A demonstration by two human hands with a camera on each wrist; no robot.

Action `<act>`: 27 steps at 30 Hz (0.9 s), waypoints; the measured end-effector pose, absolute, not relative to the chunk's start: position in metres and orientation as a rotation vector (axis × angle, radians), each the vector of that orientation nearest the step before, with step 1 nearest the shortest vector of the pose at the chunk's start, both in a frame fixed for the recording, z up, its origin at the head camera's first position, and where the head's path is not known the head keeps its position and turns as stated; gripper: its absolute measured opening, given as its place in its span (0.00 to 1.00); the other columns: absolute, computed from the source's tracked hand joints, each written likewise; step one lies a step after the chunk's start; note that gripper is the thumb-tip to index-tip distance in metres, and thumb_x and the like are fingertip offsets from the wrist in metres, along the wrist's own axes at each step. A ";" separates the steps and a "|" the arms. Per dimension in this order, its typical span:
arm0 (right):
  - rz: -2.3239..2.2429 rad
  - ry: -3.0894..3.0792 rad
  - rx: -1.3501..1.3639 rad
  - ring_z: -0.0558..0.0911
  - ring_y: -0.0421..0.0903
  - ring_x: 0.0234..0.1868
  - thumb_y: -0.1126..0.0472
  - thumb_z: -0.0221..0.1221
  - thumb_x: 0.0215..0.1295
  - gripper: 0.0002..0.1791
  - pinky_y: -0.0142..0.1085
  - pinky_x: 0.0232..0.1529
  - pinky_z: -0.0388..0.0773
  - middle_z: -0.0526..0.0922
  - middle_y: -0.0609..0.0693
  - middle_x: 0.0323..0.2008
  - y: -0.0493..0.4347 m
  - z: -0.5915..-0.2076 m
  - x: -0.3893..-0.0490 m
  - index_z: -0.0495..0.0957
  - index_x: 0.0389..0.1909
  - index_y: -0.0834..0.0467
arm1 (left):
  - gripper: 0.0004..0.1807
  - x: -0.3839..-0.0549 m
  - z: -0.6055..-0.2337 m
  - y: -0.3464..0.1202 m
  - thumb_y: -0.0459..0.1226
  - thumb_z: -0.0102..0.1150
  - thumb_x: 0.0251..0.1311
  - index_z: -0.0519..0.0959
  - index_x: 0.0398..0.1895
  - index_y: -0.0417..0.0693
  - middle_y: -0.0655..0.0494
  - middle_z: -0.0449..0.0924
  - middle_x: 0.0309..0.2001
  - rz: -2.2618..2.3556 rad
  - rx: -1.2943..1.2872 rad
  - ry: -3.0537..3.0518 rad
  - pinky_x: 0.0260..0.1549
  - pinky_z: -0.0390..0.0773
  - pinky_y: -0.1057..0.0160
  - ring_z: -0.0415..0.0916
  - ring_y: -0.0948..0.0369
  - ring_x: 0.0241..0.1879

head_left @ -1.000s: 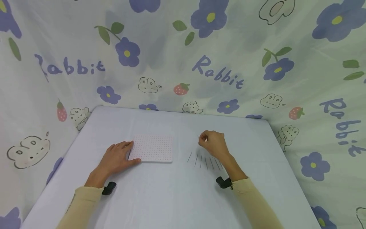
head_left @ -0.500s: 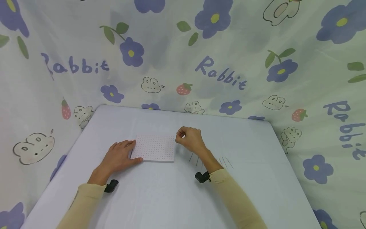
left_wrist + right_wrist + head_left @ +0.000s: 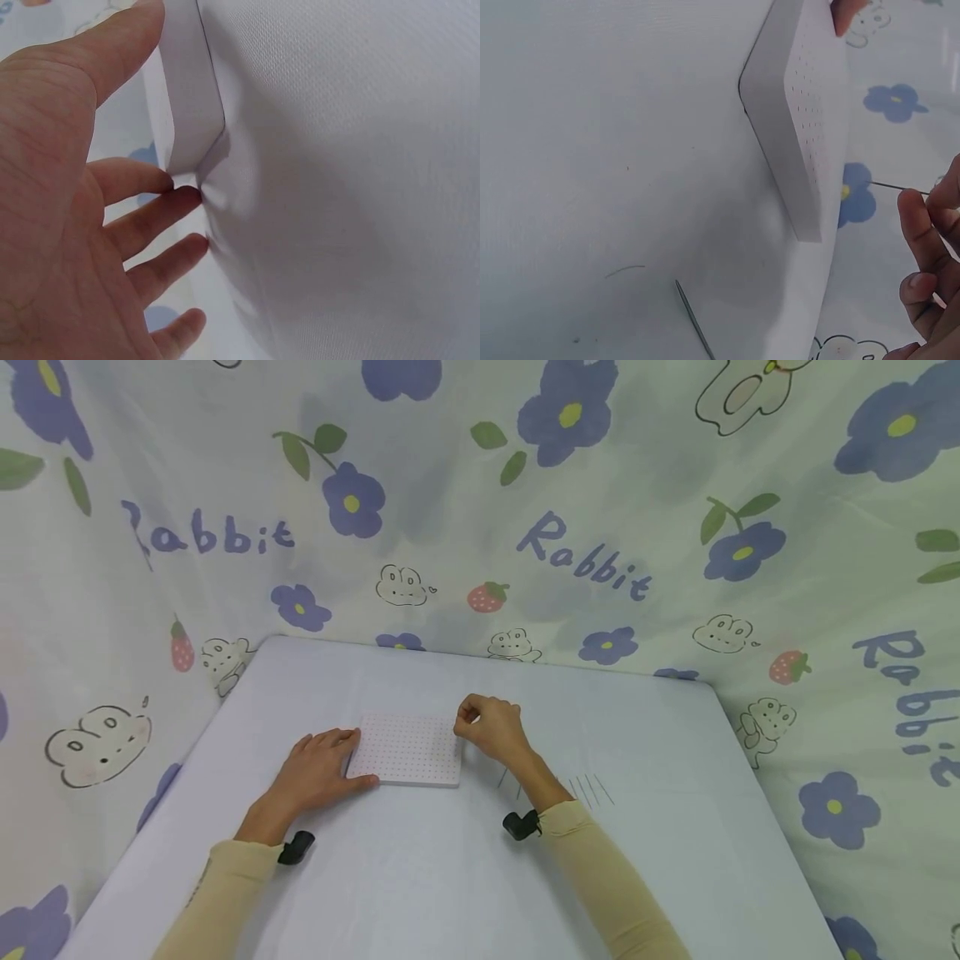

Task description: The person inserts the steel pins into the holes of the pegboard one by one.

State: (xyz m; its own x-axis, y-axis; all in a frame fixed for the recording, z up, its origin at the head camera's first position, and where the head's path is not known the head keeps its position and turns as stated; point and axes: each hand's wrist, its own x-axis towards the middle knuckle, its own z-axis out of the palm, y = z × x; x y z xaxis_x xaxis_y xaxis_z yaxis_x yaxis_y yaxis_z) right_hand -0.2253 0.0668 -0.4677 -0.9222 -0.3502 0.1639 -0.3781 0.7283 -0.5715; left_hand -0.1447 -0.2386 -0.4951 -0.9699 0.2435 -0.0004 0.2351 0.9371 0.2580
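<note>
Swinging left from beyond the loose needles (image 3: 588,791), the right hand (image 3: 491,727) is now hanging at the right side of the dotted board (image 3: 408,750), and yes, thumb and finger are pinching a thin needle (image 3: 891,186)! Over at the board's left side, the left hand (image 3: 315,768) is spreading its relaxed fingers, touching the rim. That board is lying flat, closer to the table's (image 3: 375,877) far left corner than its far right one; the loose needles are lying toward the right edge, partly hiding beneath the right arm.
</note>
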 end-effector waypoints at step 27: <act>0.861 -2.950 0.568 0.78 0.40 0.33 0.53 0.64 0.62 0.03 0.45 0.44 0.63 0.83 0.38 0.31 0.059 -0.473 -0.229 0.80 0.33 0.47 | 0.52 -0.145 -0.495 -0.237 0.63 0.66 0.55 0.66 0.72 0.34 0.36 0.68 0.69 0.405 0.364 3.060 0.67 0.57 0.33 0.64 0.37 0.68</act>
